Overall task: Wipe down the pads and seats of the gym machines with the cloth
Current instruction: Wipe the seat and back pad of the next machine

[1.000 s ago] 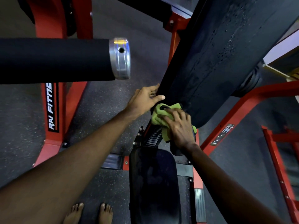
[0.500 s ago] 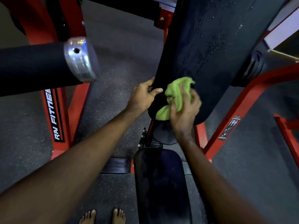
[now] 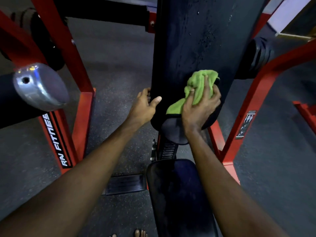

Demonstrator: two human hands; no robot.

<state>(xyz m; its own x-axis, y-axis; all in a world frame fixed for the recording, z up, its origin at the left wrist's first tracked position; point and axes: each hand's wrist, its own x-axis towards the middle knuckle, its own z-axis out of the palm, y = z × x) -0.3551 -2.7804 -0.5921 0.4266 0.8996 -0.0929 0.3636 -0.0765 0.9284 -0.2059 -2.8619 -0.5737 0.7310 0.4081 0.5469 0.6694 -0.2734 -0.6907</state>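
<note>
A long black back pad [image 3: 201, 40] rises up the middle of the view, dotted with droplets. My right hand [image 3: 200, 106] presses a bunched green cloth [image 3: 196, 88] against the pad's lower right part. My left hand [image 3: 145, 106] grips the pad's lower left edge, thumb on the front face. Below them lies the black seat [image 3: 179, 194], dark and glossy. The pad's bottom end is partly hidden by my right hand.
Red frame beams stand at the left [image 3: 68, 103] and right [image 3: 253, 106]. A black roller with a silver end cap [image 3: 39, 86] juts in from the left. A black footplate [image 3: 125, 183] lies on the speckled floor. My bare toes [image 3: 140, 234] show at the bottom.
My right hand has carried the cloth up from the pad's bottom end onto its lower face and toward the right. The left hand stays on the pad's edge. The view shifted right.
</note>
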